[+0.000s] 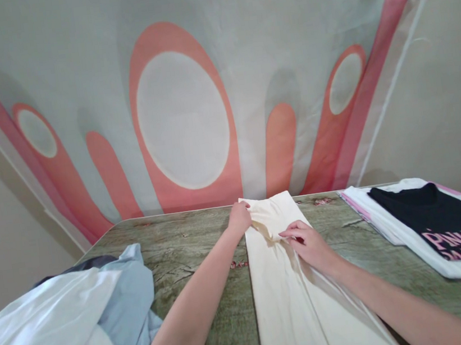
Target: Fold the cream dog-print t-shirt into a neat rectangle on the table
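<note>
A pair of cream trousers lies lengthwise on the table in front of me, the top end near the far edge. My left hand grips the left edge of the fabric close to that top end, its fingers closed. Lower and to the right, my right hand pinches a raised fold of the same cloth between thumb and fingers. Between my hands the fabric is gathered and creased. The lower part of the trousers runs out of view at the bottom, partly beneath my right forearm.
At the left is a loose heap of white and light blue clothes, with something dark behind it. Flat shirts are stacked at the right, a black printed one on top. The wood-patterned table ends at a printed wall hanging.
</note>
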{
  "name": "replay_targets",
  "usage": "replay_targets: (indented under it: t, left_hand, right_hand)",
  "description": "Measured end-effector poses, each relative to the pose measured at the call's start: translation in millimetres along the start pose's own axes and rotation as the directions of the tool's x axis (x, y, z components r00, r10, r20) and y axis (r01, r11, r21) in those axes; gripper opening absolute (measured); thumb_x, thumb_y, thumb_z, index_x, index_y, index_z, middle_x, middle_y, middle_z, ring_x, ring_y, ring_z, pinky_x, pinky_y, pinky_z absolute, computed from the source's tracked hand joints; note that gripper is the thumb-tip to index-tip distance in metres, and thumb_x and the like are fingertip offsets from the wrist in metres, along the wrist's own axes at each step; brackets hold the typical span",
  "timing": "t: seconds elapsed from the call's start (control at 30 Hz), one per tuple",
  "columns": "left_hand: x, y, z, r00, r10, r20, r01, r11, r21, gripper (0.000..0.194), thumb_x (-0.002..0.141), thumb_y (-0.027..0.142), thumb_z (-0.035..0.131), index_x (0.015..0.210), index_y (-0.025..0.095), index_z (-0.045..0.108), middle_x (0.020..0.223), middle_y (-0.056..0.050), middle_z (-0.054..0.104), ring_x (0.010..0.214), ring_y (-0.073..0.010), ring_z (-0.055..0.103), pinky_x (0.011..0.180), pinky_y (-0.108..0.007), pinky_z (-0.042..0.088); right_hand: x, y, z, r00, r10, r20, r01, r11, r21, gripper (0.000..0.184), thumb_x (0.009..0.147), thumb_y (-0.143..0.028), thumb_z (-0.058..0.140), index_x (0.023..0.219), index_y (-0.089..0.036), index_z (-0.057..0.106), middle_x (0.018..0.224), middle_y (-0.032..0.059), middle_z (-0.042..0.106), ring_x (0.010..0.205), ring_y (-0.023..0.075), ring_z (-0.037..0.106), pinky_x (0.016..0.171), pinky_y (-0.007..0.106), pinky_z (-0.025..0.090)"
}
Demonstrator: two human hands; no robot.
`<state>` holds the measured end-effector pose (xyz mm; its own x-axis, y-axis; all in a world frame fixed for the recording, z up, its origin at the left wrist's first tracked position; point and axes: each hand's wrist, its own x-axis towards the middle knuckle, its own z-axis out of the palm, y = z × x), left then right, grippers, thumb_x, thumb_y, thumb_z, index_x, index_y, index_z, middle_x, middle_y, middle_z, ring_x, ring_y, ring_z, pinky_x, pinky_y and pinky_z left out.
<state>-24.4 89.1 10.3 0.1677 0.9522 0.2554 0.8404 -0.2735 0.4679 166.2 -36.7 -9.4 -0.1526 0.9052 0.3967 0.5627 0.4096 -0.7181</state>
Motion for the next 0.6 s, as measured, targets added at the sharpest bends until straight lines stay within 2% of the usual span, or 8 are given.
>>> replay_targets:
  t: [0.03,0.1,0.17,0.23,0.27,0.3,0.47,0.6]
  left_hand:
    - [-6.5,4.6,-2.9,0.999,0.049,-0.021,-0.049,0.999,0.014,0.030,0.075,0.005,0.046,0.101,0.014,0.057,0.105,-0.010,0.056,0.099,-0.0188,0.053,0.088,-0.030,0.039]
    - [-21.2,15.2,-9.7,0.970,0.243,-0.008,-0.242,0.969,0.042,0.035,0.074,0.004,0.044,0.104,0.017,0.056,0.111,-0.009,0.053,0.105,-0.0185,0.050,0.092,-0.031,0.037]
    - [-37.3,25.1,-16.3,0.874,0.468,0.129,-0.472,0.881,-0.001,0.035,0.075,0.004,0.041,0.102,0.019,0.057,0.109,-0.005,0.055,0.104,-0.0160,0.050,0.092,-0.027,0.038]
    - [-53.2,31.0,-21.5,0.758,0.604,0.247,-0.611,0.789,-0.055,0.034,0.076,0.006,0.042,0.103,0.020,0.056,0.107,-0.004,0.058,0.101,-0.0154,0.052,0.090,-0.026,0.039]
    - [-60.4,32.1,-23.5,0.724,0.633,0.274,-0.645,0.762,-0.056,0.033,0.076,0.008,0.043,0.104,0.019,0.056,0.106,-0.004,0.058,0.100,-0.0160,0.053,0.090,-0.027,0.039]
    - [-66.7,31.9,-25.1,0.712,0.644,0.281,-0.661,0.749,-0.040,0.031,0.077,0.011,0.044,0.105,0.019,0.055,0.105,-0.004,0.059,0.099,-0.0169,0.053,0.089,-0.028,0.040]
    - [-81.5,24.5,-30.6,0.772,0.589,0.240,-0.620,0.780,0.081,0.022,0.082,0.027,0.048,0.100,0.018,0.057,0.101,-0.006,0.058,0.095,-0.0190,0.055,0.083,-0.029,0.042]
    - [-83.8,27.0,-31.9,0.810,0.545,0.218,-0.579,0.803,0.141,0.025,0.082,0.038,0.050,0.094,0.018,0.060,0.095,-0.007,0.060,0.094,-0.0214,0.055,0.083,-0.033,0.042]
  right_hand:
    - [0.1,-0.3,0.0,1.000,-0.003,0.000,0.003,1.000,0.003,0.029,0.074,-0.010,0.046,0.088,-0.021,0.070,0.087,0.0045,0.056,0.074,0.0148,0.054,0.065,0.027,0.042]
    - [0.4,-0.2,0.3,1.000,-0.011,-0.001,0.011,1.000,0.003,0.031,0.073,-0.009,0.045,0.090,-0.021,0.069,0.087,0.0045,0.056,0.074,0.0148,0.054,0.066,0.027,0.043]
    - [0.8,0.8,0.8,1.000,-0.020,0.000,0.020,1.000,0.000,0.034,0.071,-0.008,0.046,0.094,-0.021,0.068,0.088,0.0042,0.056,0.072,0.0143,0.054,0.064,0.027,0.042]
    - [1.0,2.0,1.5,1.000,-0.026,-0.006,0.026,1.000,0.004,0.036,0.069,-0.009,0.047,0.097,-0.020,0.065,0.089,0.0037,0.056,0.071,0.0140,0.053,0.063,0.027,0.042]
    - [0.8,2.5,1.8,1.000,-0.026,-0.015,0.026,1.000,0.010,0.035,0.069,-0.009,0.048,0.099,-0.020,0.064,0.090,0.0035,0.056,0.070,0.0140,0.053,0.063,0.027,0.042]
    - [0.6,2.6,2.0,0.999,-0.023,-0.024,0.023,1.000,0.017,0.035,0.069,-0.010,0.049,0.099,-0.020,0.062,0.090,0.0033,0.057,0.070,0.0140,0.052,0.063,0.027,0.042]
    - [-1.6,0.7,1.6,0.998,0.020,-0.067,-0.016,0.998,0.053,0.034,0.067,-0.013,0.051,0.100,-0.019,0.058,0.091,0.0025,0.057,0.066,0.0132,0.051,0.064,0.027,0.042]
    - [-1.5,2.8,1.6,0.986,0.123,-0.108,-0.111,0.987,0.113,0.024,0.071,-0.019,0.048,0.093,-0.019,0.057,0.082,0.0012,0.059,0.066,0.0140,0.052,0.063,0.027,0.042]
